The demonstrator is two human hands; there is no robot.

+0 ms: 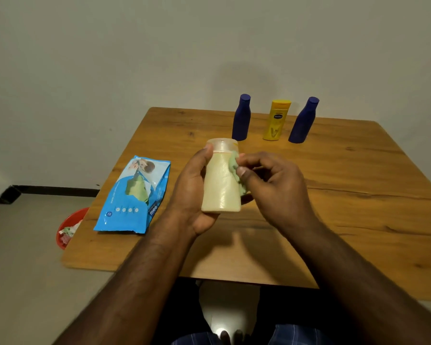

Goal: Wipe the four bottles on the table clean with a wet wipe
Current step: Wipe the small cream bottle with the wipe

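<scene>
Wiping is under way on the pale cream bottle [221,181], which I hold upright in the air above the middle of the bench [358,220]. My left hand [192,190] wraps the bottle from its left side, thumb up near the translucent cap, fingers closed around the body. My right hand [276,185] pinches a bunched green wet wipe [234,170] against the bottle's right shoulder, fingers closed on the cloth.

Three bottles stand in a row at the far edge: a blue bottle on the left [241,118], a yellow bottle [276,120] in the middle, and a second blue bottle on the right [303,120]. They stand apart from one another and untouched by either hand. Whether any of them is already clean I cannot tell from their surfaces.

My judgement is that the task is somewhere in its first part: one bottle in hand, wipe only on its upper right side, and up to three left. The open blue wipe packet [135,195] lies on the bench to the left of my left hand, and a red bin [70,227] with crumpled scraps sits on the floor beside the bench's left edge.
</scene>
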